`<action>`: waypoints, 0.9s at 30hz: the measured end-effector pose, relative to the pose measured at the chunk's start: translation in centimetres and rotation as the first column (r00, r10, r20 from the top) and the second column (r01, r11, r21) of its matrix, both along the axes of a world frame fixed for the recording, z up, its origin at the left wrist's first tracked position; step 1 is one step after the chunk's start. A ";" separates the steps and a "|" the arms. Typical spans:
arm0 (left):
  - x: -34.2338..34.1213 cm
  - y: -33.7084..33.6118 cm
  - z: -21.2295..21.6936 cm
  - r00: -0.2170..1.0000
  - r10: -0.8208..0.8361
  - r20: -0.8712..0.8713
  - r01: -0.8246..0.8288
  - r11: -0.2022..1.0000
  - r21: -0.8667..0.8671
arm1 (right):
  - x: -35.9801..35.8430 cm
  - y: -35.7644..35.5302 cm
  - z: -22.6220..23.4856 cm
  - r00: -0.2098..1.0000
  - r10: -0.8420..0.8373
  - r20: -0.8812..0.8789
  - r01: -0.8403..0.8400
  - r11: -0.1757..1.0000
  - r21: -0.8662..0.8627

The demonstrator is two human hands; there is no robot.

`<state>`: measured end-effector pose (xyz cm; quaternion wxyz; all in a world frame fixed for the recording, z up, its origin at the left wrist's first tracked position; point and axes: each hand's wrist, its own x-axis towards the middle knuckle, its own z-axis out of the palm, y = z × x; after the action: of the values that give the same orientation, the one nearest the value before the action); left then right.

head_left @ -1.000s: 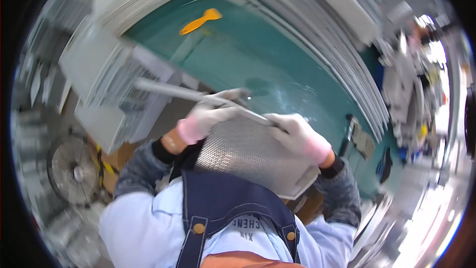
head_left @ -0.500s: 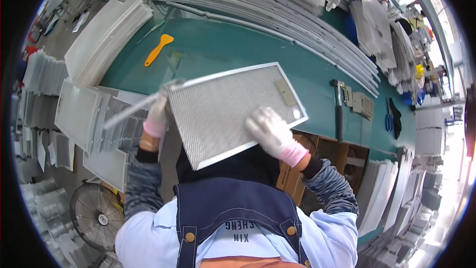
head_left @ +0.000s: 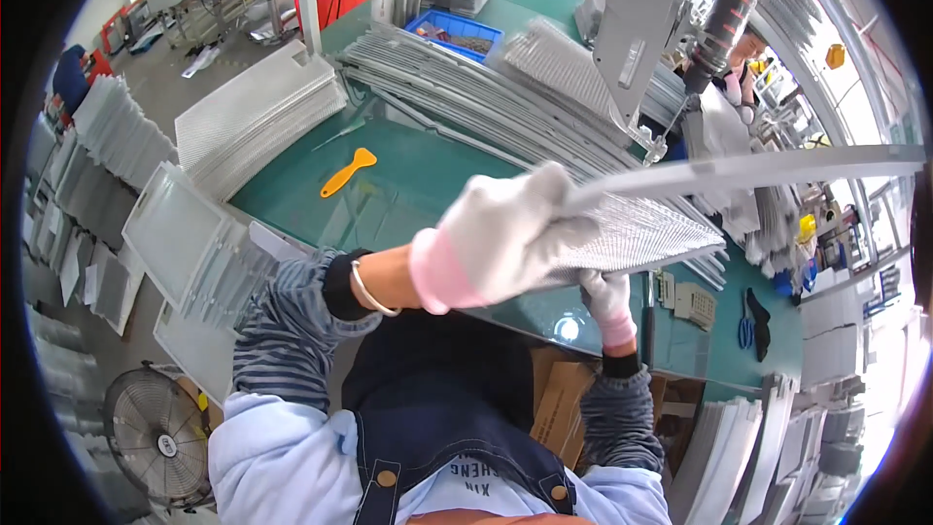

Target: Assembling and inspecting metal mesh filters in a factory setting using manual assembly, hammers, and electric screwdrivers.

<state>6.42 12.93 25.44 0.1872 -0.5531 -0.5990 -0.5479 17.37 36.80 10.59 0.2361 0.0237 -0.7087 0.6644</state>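
My left hand [head_left: 505, 233], in a white glove with a pink cuff, is raised in front of me over the bench. Its fingers close round the near end of a long pale metal strip [head_left: 758, 173], which reaches far out to the right. Beneath the strip a silver mesh filter panel [head_left: 646, 231] is tilted, partly hidden by the strip and my left hand. My right hand [head_left: 607, 299], gloved alike, grips the panel's lower edge from below. Whether the strip touches the panel I cannot tell.
An orange scraper [head_left: 348, 173] lies on the green bench [head_left: 292, 180]. Mesh panels [head_left: 258, 112] are stacked at left, metal strips [head_left: 466, 97] lie behind. A power drill [head_left: 734, 15] hangs above right. A calculator [head_left: 694, 303] and blue scissors [head_left: 745, 331] lie at right; a fan [head_left: 160, 437] stands lower left.
My left hand has swung up and rightward with the strip. The panel, flat before me earlier, is now farther right and tilted, with my right hand at its edge. The view has shifted too.
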 end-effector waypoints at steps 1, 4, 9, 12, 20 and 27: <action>-1.1 -1.2 -0.2 0.999 0.022 -0.030 -0.021 0.999 0.034 | 0.5 -1.1 2.3 1.000 0.016 0.024 -0.016 1.000 0.021; -5.4 -2.4 -6.1 0.790 -0.151 0.594 -0.007 0.967 0.255 | 0.2 -3.1 6.5 0.979 -0.036 0.201 0.005 0.988 0.152; -6.8 -4.8 -5.8 0.912 0.157 0.378 -0.061 0.965 -0.254 | -2.3 -4.7 11.7 0.965 -0.067 0.252 0.006 0.972 0.234; -4.1 -6.6 -8.3 0.789 0.147 0.597 0.023 0.963 -0.268 | -3.3 -5.7 11.3 0.962 0.061 0.267 -0.006 0.979 -0.202; -6.6 -8.4 -1.4 0.809 0.182 0.558 0.197 0.812 -0.550 | -0.9 -7.8 7.9 0.948 0.060 0.312 0.032 0.960 -0.280; -7.5 -2.9 2.0 0.838 -0.409 0.362 0.509 0.347 -0.788 | -0.1 -11.2 11.2 0.964 0.052 0.261 -0.035 0.997 -0.069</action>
<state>-1.12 10.02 27.44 -0.3059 -0.6864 -0.6180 -0.2309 17.22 25.62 21.82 0.1258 -0.0565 -0.7116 0.6889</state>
